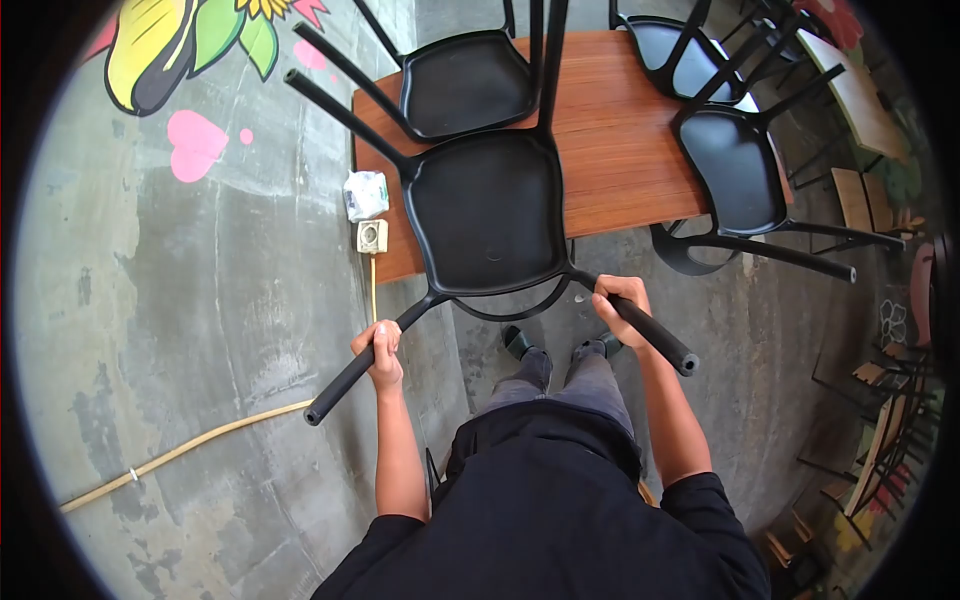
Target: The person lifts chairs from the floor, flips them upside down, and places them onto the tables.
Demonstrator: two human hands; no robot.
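A black chair point(487, 212) is upside down in front of me, its seat underside facing up and its legs sticking out. My left hand point(380, 352) is wrapped round its near left leg, and my right hand point(621, 308) grips the near right leg. The chair overlaps the near left part of a brown wooden table point(618, 150). Below the seat a curved piece of the chair's backrest shows over the floor.
Upturned on the table are another black chair point(470, 85) behind mine and two more point(735, 170) at the right. A white packet point(366, 195) and a wall socket point(372, 237) sit at the table's left edge. A painted concrete wall point(200, 300) rises at left.
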